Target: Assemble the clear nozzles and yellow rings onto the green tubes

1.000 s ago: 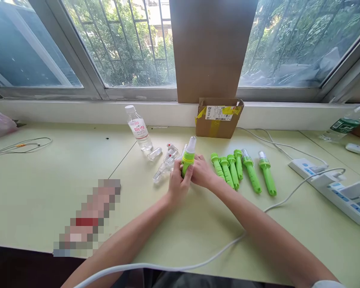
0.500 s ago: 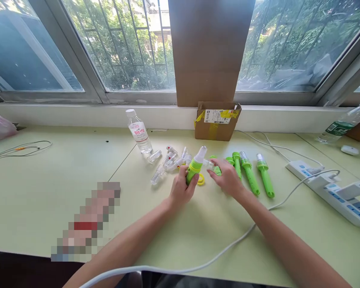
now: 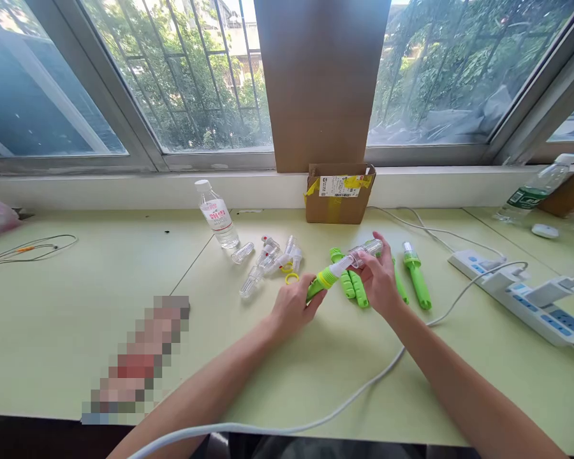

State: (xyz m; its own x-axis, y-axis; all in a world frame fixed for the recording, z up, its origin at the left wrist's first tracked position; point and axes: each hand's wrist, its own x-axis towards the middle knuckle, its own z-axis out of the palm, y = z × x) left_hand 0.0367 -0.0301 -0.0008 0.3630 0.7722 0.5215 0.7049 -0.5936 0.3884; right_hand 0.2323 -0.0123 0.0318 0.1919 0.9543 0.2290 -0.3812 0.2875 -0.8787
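My left hand [image 3: 293, 303] is closed around a green handle [image 3: 324, 280] with a yellow ring and a white tip [image 3: 342, 263], tilted up to the right. In my right hand [image 3: 381, 280], the fingers pinch a clear ribbed plastic cover [image 3: 370, 247], its open end at the white tip; how far it sits over the tip I cannot tell. Left of the hands lies a pile of clear plastic covers [image 3: 266, 260] and white pieces, with yellow rings [image 3: 291, 278] near it. Loose green handles [image 3: 358, 292] lie beneath my right hand. Beyond it is a green light stick [image 3: 418, 280] with a clear top.
A water bottle [image 3: 219, 217] stands behind the pile, and a cardboard box [image 3: 337, 210] by the sill. At the right are a power strip [image 3: 536, 306] and another bottle [image 3: 530, 194]. A white cable [image 3: 354, 401] crosses the front. A blurred-out item [image 3: 138, 357] lies left.
My right hand has lifted the clear cover and brought it up to the white tip. The handle in my left hand has tilted from near upright toward the right.
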